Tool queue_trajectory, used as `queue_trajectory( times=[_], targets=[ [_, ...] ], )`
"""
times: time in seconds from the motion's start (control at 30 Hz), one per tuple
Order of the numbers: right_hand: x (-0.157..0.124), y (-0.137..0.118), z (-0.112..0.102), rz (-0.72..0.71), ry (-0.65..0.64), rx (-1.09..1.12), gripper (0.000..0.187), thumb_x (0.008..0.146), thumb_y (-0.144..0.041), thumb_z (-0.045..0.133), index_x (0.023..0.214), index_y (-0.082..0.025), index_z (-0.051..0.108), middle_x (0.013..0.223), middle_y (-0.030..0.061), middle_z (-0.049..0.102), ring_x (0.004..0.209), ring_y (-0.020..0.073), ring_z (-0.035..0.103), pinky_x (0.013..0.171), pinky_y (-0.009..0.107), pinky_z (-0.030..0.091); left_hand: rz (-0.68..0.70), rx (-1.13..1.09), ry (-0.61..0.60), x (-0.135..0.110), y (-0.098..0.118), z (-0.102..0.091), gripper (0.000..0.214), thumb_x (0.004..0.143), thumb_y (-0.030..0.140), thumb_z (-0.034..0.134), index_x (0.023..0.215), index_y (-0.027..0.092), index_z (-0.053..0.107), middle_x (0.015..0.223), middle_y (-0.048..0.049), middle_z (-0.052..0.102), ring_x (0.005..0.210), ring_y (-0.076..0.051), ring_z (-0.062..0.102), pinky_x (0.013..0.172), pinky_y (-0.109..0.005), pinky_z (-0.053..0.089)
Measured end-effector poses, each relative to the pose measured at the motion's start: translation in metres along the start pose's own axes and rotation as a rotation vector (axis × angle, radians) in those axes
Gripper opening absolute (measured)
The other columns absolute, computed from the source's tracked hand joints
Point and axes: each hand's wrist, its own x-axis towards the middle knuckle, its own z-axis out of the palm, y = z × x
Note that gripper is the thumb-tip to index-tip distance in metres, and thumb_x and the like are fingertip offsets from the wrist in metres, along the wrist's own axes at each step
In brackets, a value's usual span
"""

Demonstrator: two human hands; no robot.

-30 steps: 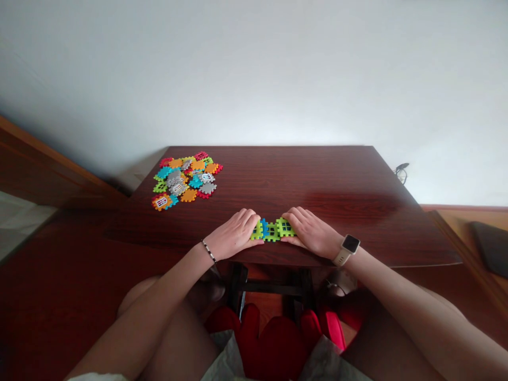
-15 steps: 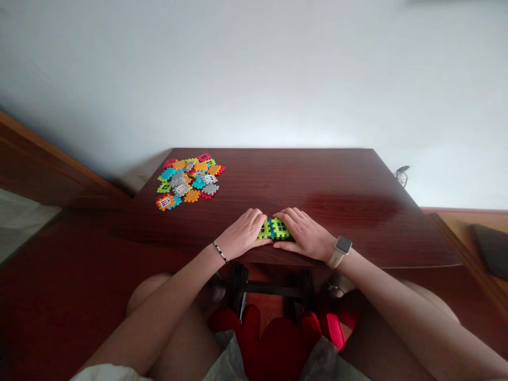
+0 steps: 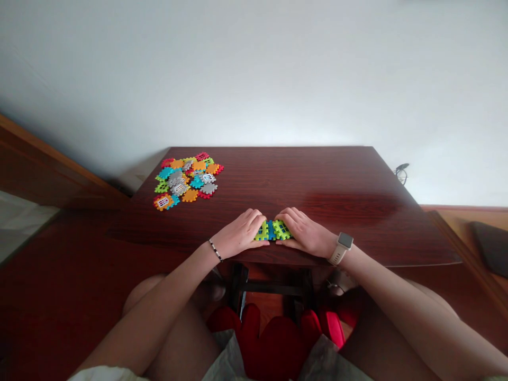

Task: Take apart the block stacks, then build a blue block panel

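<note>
Near the front edge of the table, my left hand (image 3: 241,233) is closed around the left end of a green and blue interlocking block (image 3: 262,231) with a window grid on top. My right hand (image 3: 307,233) grips a similar green and blue interlocking block (image 3: 282,230), turned slightly askew to the first. Blue toothed parts (image 3: 271,230) show between the two green tops; whether the blocks are joined there I cannot tell. Fingers and palms cover the outer ends of both.
A pile of flat toothed pieces in orange, grey, red, blue and green (image 3: 190,196) lies on the left of the dark wooden table (image 3: 301,174). Behind is a white wall (image 3: 262,74). A black cable (image 3: 401,172) hangs past the right edge.
The green tops have moved a little apart, so more blue shows between them. The right block has tilted slightly. Both hands keep their hold.
</note>
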Motion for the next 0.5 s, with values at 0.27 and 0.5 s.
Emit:
queue_trajectory(
  times=[0.27, 0.5],
  targets=[
    [-0.002, 0.0035, 0.0014, 0.009, 0.019, 0.021, 0.046, 0.108, -0.053, 0.059, 0.138, -0.019, 0.055, 0.125, 0.018, 0.064, 0.112, 0.0343, 0.062, 0.101, 0.054, 0.057, -0.034, 0.019, 0.01, 0.0002, 0.0031, 0.0018, 0.046, 0.104, 0.052, 0.067, 0.129, 0.016, 0.053, 0.122, -0.0137, 0.06, 0.113, -0.033, 0.059, 0.101, -0.047, 0.053],
    [-0.0022, 0.0, -0.0019, -0.012, -0.006, 0.023, 0.048, 0.108, -0.053, 0.06, 0.139, -0.017, 0.055, 0.126, 0.0187, 0.064, 0.112, 0.0341, 0.061, 0.102, 0.054, 0.056, -0.015, 0.022, -0.009, 0.0014, 0.0043, 0.0001, 0.039, 0.103, 0.047, 0.07, 0.123, 0.017, 0.054, 0.118, -0.0128, 0.06, 0.11, -0.032, 0.058, 0.101, -0.046, 0.053]
  ],
)
